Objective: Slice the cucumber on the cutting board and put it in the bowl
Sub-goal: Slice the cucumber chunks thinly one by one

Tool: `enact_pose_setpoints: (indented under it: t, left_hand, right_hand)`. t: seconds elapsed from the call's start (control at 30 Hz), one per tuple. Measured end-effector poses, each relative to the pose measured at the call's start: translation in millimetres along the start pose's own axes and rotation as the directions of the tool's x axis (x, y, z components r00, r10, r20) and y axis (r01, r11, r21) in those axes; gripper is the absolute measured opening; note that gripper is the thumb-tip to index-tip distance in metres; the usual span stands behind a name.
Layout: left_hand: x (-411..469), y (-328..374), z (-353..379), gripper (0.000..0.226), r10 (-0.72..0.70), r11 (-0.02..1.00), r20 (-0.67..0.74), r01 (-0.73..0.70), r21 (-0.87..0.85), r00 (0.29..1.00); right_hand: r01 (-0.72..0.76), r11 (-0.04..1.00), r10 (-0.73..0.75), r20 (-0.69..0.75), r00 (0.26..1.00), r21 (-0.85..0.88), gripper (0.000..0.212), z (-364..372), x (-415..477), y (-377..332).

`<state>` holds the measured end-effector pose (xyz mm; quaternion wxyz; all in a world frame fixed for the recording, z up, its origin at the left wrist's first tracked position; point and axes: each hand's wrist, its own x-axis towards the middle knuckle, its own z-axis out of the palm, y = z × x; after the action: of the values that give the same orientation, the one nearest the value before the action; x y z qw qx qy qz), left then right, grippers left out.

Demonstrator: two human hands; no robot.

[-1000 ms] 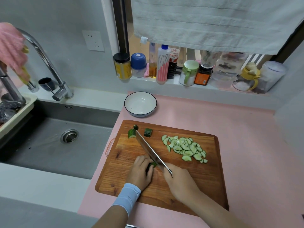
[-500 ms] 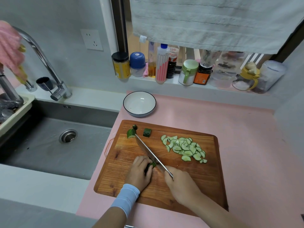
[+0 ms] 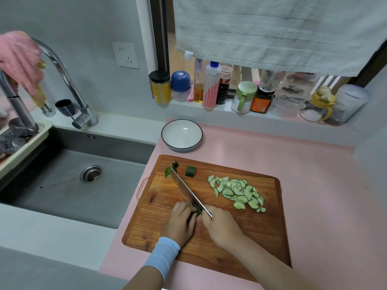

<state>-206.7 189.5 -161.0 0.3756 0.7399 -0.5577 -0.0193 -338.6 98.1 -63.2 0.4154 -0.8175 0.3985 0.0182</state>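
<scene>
Looking down from the head camera, I see a pink worktop (image 3: pixel 314 174) with a wooden board (image 3: pixel 261 237) lying at its near left, beside a steel sink (image 3: pixel 73 185).

My left hand (image 3: pixel 178 223), with a pale blue cuff at the wrist, sits towards the near side of the board. Its fingers curl down over the last stub of cucumber (image 3: pixel 196 212) and pin it to the wood. Only a sliver of dark green shows past the fingertips.

My right hand (image 3: pixel 222 229) is closed round the handle of a knife (image 3: pixel 186 190); the handle itself is hidden in the fist. The blade runs away from me towards the far left corner of the board, its edge down at the stub, right beside the left fingers. Its tip ends just beside three green off-cuts (image 3: pixel 190 171) near the board's far edge.

A loose heap of pale half-moon slices (image 3: pixel 236 192) lies on the right half of the board, well apart from both hands.

A white bowl (image 3: pixel 181 135) with a dark rim stands at the worktop's far left corner, just beyond the board and not touching it.

Along the worktop's far edge, a sill (image 3: pixel 226 108) carries jars and bottles (image 3: pixel 211 86). A grey towel (image 3: pixel 272 28) hangs above them. A chrome tap (image 3: pixel 69 84) arches over the sink.
</scene>
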Motion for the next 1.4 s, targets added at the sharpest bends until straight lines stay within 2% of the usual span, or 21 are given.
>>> enact_pose_setpoints:
  t: [0.27, 0.53, 0.8, 0.9, 1.1, 1.33, 1.4]
  left_hand:
    - [2.0, -0.2, -2.4, 0.010, -0.036, 0.999, 0.015, 0.037, -0.034, 0.999]
    - [2.4, -1.2, -0.8, 0.009, -0.029, 0.999, 0.000, 0.029, -0.046, 1.000]
    - [3.1, 1.5, -3.0, 0.005, -0.037, 0.997, -0.012, 0.036, -0.068, 0.999]
    - [2.7, 0.9, -2.6, 0.007, -0.050, 0.996, -0.009, 0.050, -0.068, 0.999]
    - [0.2, 0.9, -3.2, 0.013, -0.029, 0.998, -0.018, 0.028, -0.055, 0.999]
    - [0.7, 1.8, -5.1, 0.010, -0.046, 0.998, -0.016, 0.046, -0.046, 0.999]
    - [1.4, 2.2, -5.1, 0.007, -0.051, 0.998, -0.017, 0.050, -0.042, 0.999]
  right_hand:
    - [0.047, 0.995, -0.051, -0.044, 0.998, -0.089, 0.026, -0.2, -25.6, 4.0]
    - [0.033, 0.998, -0.035, -0.048, 0.998, -0.052, 0.021, -7.7, -52.4, 16.0]
    - [0.033, 0.999, -0.033, 0.002, 0.999, 0.036, 0.033, -5.7, -27.6, 9.5]
    - [0.039, 0.999, -0.039, 0.005, 0.999, 0.002, 0.022, 4.1, -6.2, 4.5]
    - [0.032, 0.999, -0.032, -0.007, 0.999, -0.038, 0.037, 13.7, 4.5, -0.1]
    - [0.092, 0.990, -0.096, -0.034, 0.995, -0.106, 0.041, 9.1, -6.5, 1.0]
    - [0.114, 0.989, -0.119, -0.051, 0.992, -0.097, 0.036, 7.6, -14.8, 1.4]
